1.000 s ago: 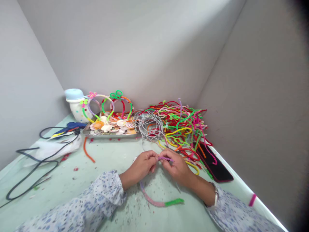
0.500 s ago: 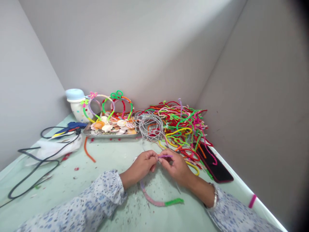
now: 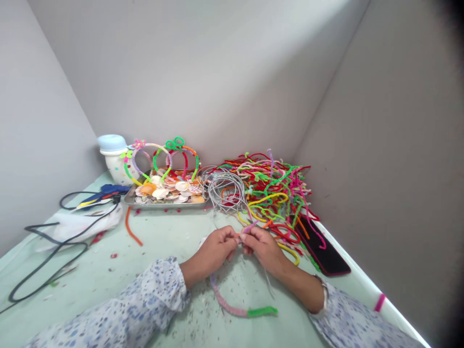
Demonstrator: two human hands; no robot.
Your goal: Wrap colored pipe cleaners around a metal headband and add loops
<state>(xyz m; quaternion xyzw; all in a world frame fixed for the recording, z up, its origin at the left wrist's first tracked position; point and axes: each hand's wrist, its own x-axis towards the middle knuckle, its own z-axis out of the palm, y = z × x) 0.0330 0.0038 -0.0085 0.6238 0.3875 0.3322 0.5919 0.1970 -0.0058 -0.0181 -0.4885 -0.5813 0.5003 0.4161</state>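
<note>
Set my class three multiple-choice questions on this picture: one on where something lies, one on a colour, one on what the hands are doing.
1. Where is the phone?
A) Right of the pipe-cleaner pile
B) In the metal tray
C) Under the white bag

2. What colours is the pipe cleaner lying below the hands?
A) Blue and yellow
B) Pink and green
C) Black and white

3. What are the left hand and right hand doing?
A) Lying flat, far apart
B) Gripping a glue gun
C) Meeting at a purple pipe cleaner

Answers:
1. A: it lies along the table's right edge.
2. B: it is mostly pink with a green end.
3. C: the fingers of both hands come together on it.
</note>
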